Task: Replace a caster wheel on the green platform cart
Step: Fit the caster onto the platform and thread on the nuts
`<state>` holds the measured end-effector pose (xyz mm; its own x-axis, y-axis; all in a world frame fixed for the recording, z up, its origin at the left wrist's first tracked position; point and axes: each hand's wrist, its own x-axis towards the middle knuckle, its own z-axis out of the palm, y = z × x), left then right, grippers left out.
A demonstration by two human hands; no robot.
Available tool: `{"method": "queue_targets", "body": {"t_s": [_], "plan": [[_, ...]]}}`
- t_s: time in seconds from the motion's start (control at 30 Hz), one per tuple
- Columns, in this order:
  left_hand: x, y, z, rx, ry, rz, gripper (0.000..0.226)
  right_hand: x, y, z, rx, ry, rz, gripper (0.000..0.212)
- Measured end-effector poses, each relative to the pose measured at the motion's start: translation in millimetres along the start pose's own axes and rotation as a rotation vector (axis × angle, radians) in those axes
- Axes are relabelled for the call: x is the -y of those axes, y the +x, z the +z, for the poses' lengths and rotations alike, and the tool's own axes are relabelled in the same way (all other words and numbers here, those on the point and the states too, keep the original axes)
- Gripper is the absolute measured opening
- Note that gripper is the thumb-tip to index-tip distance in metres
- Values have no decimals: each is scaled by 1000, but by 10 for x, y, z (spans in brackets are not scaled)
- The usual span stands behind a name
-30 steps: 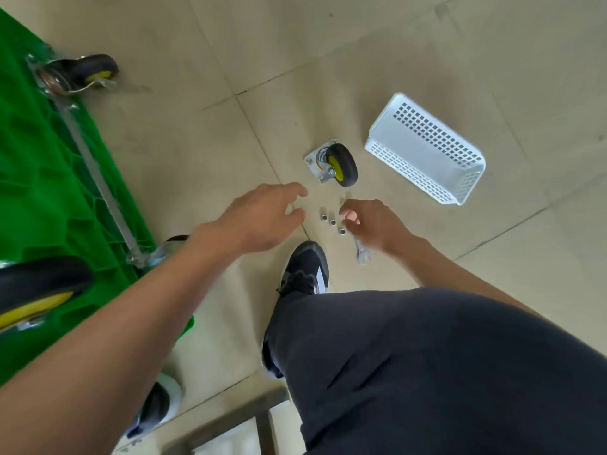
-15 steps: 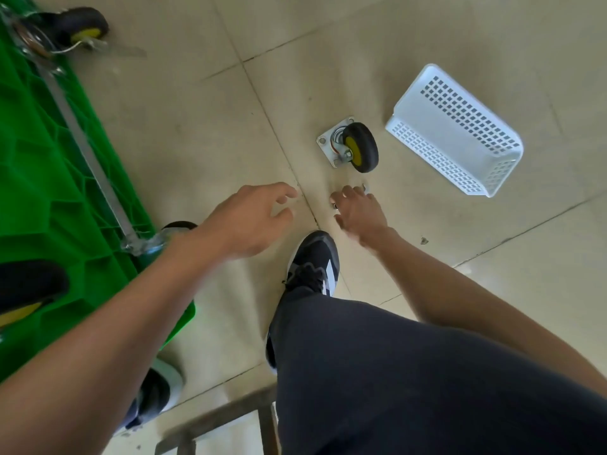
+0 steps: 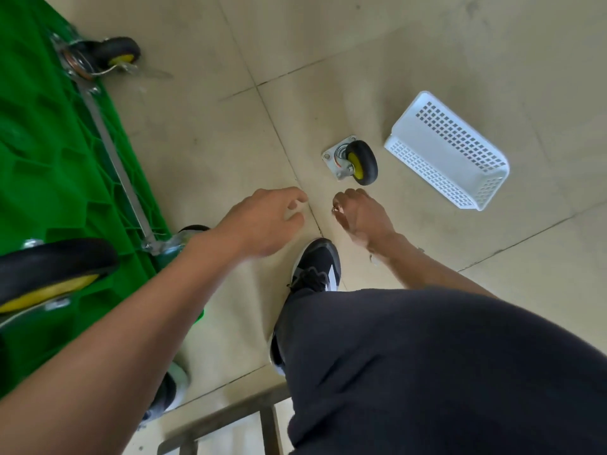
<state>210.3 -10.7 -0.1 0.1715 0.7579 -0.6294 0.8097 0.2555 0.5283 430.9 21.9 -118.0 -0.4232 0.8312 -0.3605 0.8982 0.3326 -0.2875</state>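
Down on the tiled floor (image 3: 394, 60), both hands reach beside a loose caster wheel (image 3: 354, 163)

Left hand (image 3: 262, 221) hovers with fingers spread and relaxed, holding nothing; right hand (image 3: 361, 215) is curled, pinching a small metal piece (image 3: 335, 209) at its fingertips. That caster lies on its side with its mounting plate showing, just beyond the right hand and near a white basket (image 3: 450, 149). Left of them the green platform cart (image 3: 49, 165) lies flipped, wheels up. A black shoe (image 3: 317, 267) sits below the hands
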Motion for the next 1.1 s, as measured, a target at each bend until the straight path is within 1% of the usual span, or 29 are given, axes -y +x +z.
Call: {"method": "queue_targets", "body": {"t_s": [0.17,0.3,0.37,0.5,0.63,0.77,0.9,1.0,1.1], "plan": [[-292,-249,-417,-110,114,89,38,234,-152,-676,-113,38,-89,20],[-400,-578,-935,-224,212,151,39,473,-239,-1285,-267,52,-173,18],[-422,-816,-1191,-279,239,180,39,623,-285,-1584,-342,12,-203,20],[-375,-1332,-1574,-335,414,171,43,968,-380,-2111,-401,-75,-297,23],[-280,-1816,-1821,-402,439,158,44,1321,-509,-2553,-490,-95,-357,24],[-187,-2232,-1945,-492,422,180,43,1701,-636,-2903,-508,-26,-401,20],[-34,-2557,-1983,-522,422,198,46,2114,-765,-3197,-535,42,-480,14],[108,-2737,-1966,-537,431,195,44,2447,-865,-3283,-504,90,-546,15],[257,-2885,-1936,-566,455,187,40,2773,-937,-3212,-478,148,-605,21]]}}
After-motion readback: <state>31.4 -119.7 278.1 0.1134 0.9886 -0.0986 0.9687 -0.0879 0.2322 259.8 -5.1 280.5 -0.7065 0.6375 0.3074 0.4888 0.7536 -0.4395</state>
